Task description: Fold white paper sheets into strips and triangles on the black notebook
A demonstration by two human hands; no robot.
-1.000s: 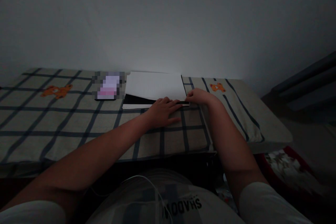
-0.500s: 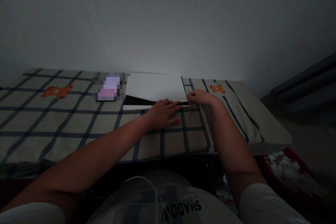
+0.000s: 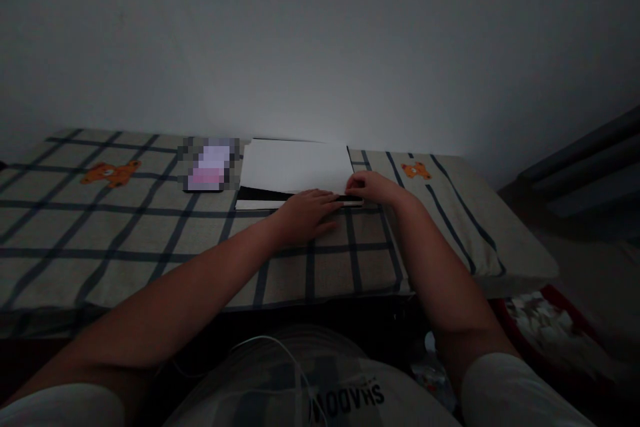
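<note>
A white notebook [image 3: 295, 167] with a black lower cover lies flat at the back of the desk [image 3: 150, 240], close against the pale wall [image 3: 320, 40], and it serves here as the landmark for everything else. The left hand [image 3: 305, 212] lies palm down on the checked tablecloth [image 3: 100, 227] just in front of the notebook's near edge, fingers stretched out and close together, their tips touching the dark strip along that edge; it grips nothing. The right hand [image 3: 373, 187] is at the notebook's near right corner, fingers curled in and thumb brought toward them, seemingly pinching the corner of the white top sheet, though the light is too dim to be sure how much paper is held. Both forearms reach forward from white short sleeves toward the notebook. Just left of the notebook lies a small flat item [image 3: 207, 165], blurred out, so what it is cannot be told. Farther left of the notebook an orange bear print [image 3: 110, 173] shows on the cloth, and a second bear print [image 3: 416, 170] sits to its right, just beyond the right hand. A thin white cable [image 3: 280, 350] crosses the person's shirt, well in front of the notebook.
</note>
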